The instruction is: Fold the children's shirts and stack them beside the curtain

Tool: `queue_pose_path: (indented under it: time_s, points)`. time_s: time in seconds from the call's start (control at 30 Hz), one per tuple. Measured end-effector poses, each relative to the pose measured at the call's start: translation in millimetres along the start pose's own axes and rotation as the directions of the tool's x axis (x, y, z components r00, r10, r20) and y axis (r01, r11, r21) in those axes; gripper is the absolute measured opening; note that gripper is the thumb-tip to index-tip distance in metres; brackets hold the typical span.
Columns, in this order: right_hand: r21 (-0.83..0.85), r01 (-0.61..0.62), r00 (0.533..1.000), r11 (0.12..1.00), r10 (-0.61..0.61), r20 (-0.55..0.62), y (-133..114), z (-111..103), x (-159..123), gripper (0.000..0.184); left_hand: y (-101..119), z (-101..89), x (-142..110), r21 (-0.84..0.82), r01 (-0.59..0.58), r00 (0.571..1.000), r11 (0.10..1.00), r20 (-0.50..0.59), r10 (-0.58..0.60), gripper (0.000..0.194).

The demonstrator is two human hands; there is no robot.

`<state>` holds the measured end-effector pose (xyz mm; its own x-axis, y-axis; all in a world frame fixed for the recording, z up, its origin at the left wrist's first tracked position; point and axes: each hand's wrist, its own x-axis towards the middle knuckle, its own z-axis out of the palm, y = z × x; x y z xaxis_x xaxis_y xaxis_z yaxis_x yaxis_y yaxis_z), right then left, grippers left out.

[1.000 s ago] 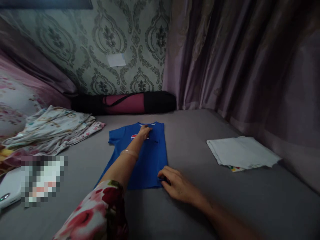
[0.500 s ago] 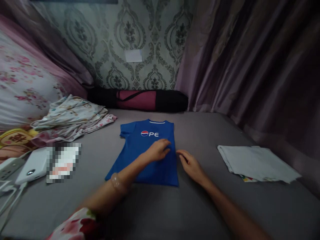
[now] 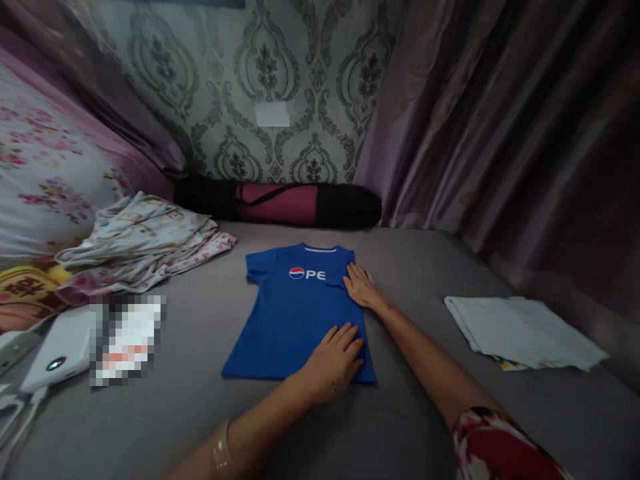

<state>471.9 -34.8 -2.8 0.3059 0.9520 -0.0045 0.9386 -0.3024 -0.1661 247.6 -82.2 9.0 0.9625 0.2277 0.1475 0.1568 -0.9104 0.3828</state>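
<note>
A blue T-shirt (image 3: 285, 320) lies on the grey bed sheet, its neck at the far end and its hem near me. A round red, white and blue logo and the letters "PE" show on its chest. The shirt's right side is folded in, so only the left sleeve sticks out. My left hand (image 3: 336, 360) rests flat on the lower right of the shirt, fingers stretched out. Farther up, my right hand (image 3: 361, 285) lies on the right folded edge by the chest, its fingers extended. A small piece of the cloth sits rumpled beside its fingertips.
Folded pale cloth (image 3: 525, 330) lies on the right. To the left are a heap of patterned clothes (image 3: 145, 233), a white power bank (image 3: 65, 347) with cables and a pixelated item (image 3: 130, 340). A black and maroon long bag (image 3: 280, 203) lies along the wall.
My left hand has moved down from the shirt's middle to its lower right. My right hand has gone from beside the shirt up onto its right edge. The view has shifted slightly.
</note>
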Motion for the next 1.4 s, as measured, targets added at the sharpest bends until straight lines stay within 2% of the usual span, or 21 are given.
queue_pose_path:
  time_s: [0.2,0.33,0.5,0.67,0.73,0.8,0.87,0.93,1.0,1.13,1.4]
  points:
    - [0.001,-0.086,0.995,0.996,0.086,0.047,5,-8,42,0.063,-1,7.6,-1,0.011,-0.008,0.999,1.0,-0.04,0.009,0.042]
    - [0.003,-0.129,0.99,0.992,0.129,0.061,4,-10,62,0.063,0,5.9,1,0.005,0.012,1.0,1.0,-0.016,-0.012,0.043]
    - [0.005,-0.165,0.985,0.986,0.164,0.042,3,-9,70,0.064,2,3.4,2,0.007,0.026,1.0,1.0,0.004,-0.026,0.043]
    - [-0.007,-0.169,0.985,0.986,0.169,0.04,1,-10,68,0.062,0,2.4,0,-0.012,0.003,0.999,1.0,-0.035,-0.004,0.041]
    - [-0.034,-0.145,0.989,0.989,0.144,-0.022,-5,-12,66,0.059,0,0.4,0,-0.036,0.013,0.998,0.999,-0.056,-0.015,0.04]
    - [-0.068,-0.079,0.988,0.995,0.069,-0.135,-14,-16,65,0.053,0,-2.1,0,-0.065,0.033,0.996,0.997,-0.081,-0.038,0.037]
    - [-0.091,0.001,0.982,0.996,-0.018,-0.188,-25,-20,66,0.048,-1,-4.4,1,-0.091,0.041,0.993,0.995,-0.106,-0.05,0.033]
    - [-0.091,0.062,0.986,0.994,-0.076,-0.15,-35,-24,71,0.047,-1,-5.8,1,-0.098,0.033,0.991,0.995,-0.125,-0.046,0.03]
    - [-0.098,0.116,0.991,0.988,-0.122,-0.061,-42,-27,80,0.047,-2,-6.5,1,-0.086,0.024,0.991,0.996,-0.128,-0.035,0.029]
    - [-0.116,0.164,0.986,0.98,-0.159,0.053,-46,-30,98,0.048,-3,-7.4,0,-0.055,0.032,0.994,0.998,-0.105,-0.037,0.029]
    - [-0.112,0.173,0.982,0.979,-0.163,0.09,-41,-39,116,0.052,-4,-5.3,2,-0.026,0.036,0.995,0.999,-0.097,-0.039,0.025]
